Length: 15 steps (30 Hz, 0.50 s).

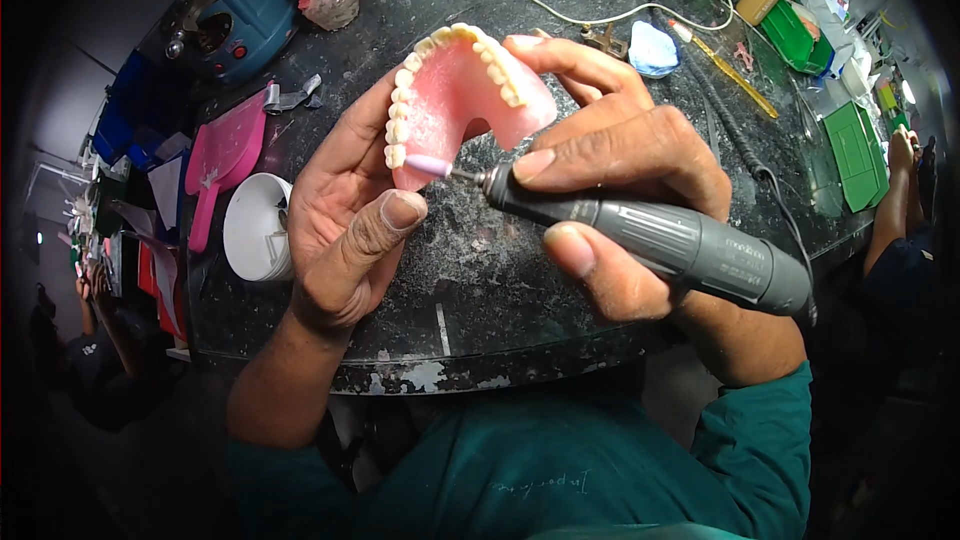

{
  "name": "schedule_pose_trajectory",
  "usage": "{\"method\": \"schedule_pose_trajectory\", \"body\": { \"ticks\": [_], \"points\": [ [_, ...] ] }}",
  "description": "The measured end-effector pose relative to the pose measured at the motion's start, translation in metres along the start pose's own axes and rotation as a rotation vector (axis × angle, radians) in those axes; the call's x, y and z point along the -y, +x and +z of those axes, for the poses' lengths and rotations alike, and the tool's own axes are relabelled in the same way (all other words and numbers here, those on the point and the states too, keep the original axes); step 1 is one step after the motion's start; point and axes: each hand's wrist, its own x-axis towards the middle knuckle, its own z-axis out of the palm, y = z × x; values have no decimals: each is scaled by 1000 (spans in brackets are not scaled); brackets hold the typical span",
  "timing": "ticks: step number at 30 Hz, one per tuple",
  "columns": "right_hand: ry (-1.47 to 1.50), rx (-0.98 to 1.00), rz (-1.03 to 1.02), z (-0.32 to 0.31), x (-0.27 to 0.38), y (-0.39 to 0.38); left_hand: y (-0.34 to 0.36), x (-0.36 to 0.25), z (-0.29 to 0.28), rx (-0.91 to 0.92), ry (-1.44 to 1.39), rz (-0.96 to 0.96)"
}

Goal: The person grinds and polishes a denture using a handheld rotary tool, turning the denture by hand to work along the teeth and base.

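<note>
A pink upper denture with cream teeth along its arch is held up over the dark bench. My left hand grips it from the left, with the thumb below its near left end. My right hand is wrapped round a dark grey rotary handpiece, and one of its fingers rests by the denture's right side. From the handpiece's nose a pale lilac grinding stone lies against the denture's near left end, beside the last tooth; exact contact is hard to see. Pale dust is scattered on the bench below.
On the left stand a white tub, a pink dustpan and a blue machine. Far right are green trays, a yellow-handled tool and a light-blue lump. A dark cord trails to the handpiece. Other people work at both sides.
</note>
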Motion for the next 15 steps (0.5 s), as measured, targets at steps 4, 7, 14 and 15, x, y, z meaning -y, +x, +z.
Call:
{"method": "schedule_pose_trajectory", "body": {
  "ticks": [4, 7, 14, 15],
  "points": [
    [-39, -27, -73, 0, -1, 4, 1, -1, 2, -2, -17, -18],
    [-76, -24, -72, -10, 9, 5, 10, -1, 11, 27, -3, 33],
    [-12, -119, -92, 5, -8, -2, 1, -2, 3, -16, 9, -1],
    [-39, -52, -91, 1, -4, 0, 1, -2, 4, -18, -1, -1]
  ]
}}
